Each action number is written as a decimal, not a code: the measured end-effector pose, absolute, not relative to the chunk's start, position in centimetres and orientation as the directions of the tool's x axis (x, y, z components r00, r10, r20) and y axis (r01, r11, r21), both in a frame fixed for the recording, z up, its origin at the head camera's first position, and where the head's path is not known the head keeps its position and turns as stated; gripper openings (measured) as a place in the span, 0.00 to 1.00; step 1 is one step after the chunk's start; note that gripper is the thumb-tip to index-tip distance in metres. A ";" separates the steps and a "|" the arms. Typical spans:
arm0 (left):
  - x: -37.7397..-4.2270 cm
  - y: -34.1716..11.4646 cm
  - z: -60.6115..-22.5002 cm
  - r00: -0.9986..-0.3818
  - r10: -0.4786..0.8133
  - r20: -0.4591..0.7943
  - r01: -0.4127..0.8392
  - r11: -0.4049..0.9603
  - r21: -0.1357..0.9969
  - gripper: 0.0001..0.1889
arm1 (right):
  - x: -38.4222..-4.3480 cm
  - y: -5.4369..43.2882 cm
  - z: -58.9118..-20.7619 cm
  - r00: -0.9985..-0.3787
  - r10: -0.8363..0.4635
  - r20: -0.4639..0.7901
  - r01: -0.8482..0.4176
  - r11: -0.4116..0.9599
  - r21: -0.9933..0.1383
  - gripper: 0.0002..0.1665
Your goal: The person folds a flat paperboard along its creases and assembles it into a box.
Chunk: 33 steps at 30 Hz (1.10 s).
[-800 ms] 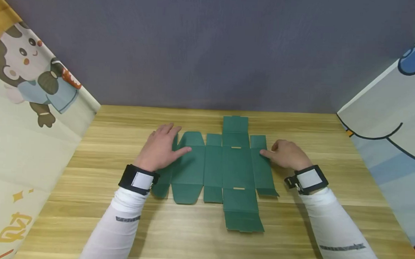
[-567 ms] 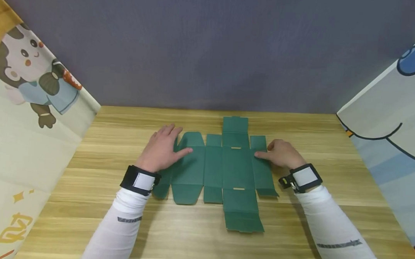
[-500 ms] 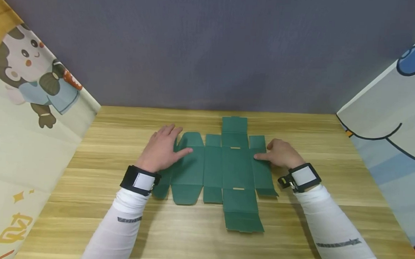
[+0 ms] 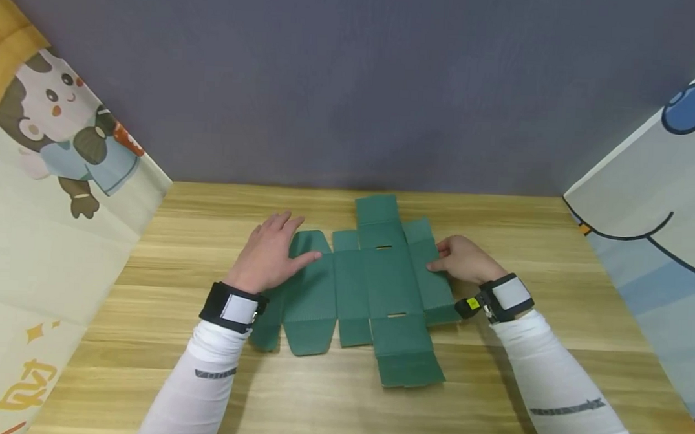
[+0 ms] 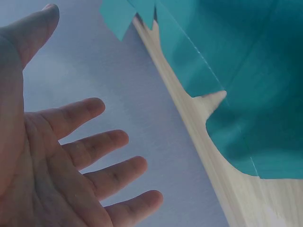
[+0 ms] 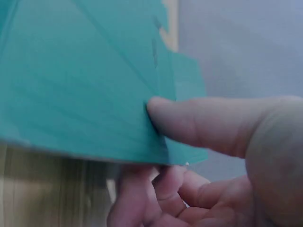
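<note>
A flat, unfolded green cardboard box [image 4: 394, 280] with creased panels and flaps lies on the wooden table, its right side raised a little. My right hand [image 4: 468, 260] pinches the right-hand panel, thumb on top and fingers curled beneath the edge, as the right wrist view shows with the cardboard [image 6: 85, 85] between them. Over the left end of the cardboard my left hand [image 4: 267, 255] is spread with straight fingers. In the left wrist view that left hand [image 5: 61, 161] appears palm side, apart from the cardboard [image 5: 246, 56].
The wooden table [image 4: 189, 236] reaches back to a plain grey-blue wall [image 4: 353, 81]. Cloths with cartoon prints hang on either side, a figure on the left cloth [image 4: 50, 230] and a big rounded shape on the right cloth [image 4: 646, 185].
My right hand has gone from resting its thumb on the right panel to pinching and lifting it. The cardboard has tilted and its far flap shifted left. My left hand stays nearly still.
</note>
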<state>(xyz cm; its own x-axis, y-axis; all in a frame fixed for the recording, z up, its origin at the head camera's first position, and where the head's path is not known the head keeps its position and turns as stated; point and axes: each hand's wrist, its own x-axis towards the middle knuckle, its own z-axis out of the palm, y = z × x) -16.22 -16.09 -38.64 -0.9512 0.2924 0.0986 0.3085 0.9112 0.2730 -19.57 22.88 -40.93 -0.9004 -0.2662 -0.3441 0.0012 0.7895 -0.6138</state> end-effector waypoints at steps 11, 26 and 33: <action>-16.0 -16.1 -37.5 -0.939 0.302 0.163 0.336 0.907 0.254 0.44 | -19.3 21.8 -38.8 -0.900 -0.337 -0.276 -0.060 0.724 -0.687 0.32; -18.4 -10.8 -32.7 -0.881 0.392 0.264 0.463 0.829 0.313 0.35 | -19.4 17.8 -34.3 -0.898 -0.433 -0.082 -0.296 0.731 -0.615 0.21; -21.3 -7.4 -30.9 -0.874 0.413 0.255 0.483 0.792 0.372 0.32 | -19.2 16.5 -33.5 -0.905 -0.426 -0.012 -0.340 0.740 -0.580 0.17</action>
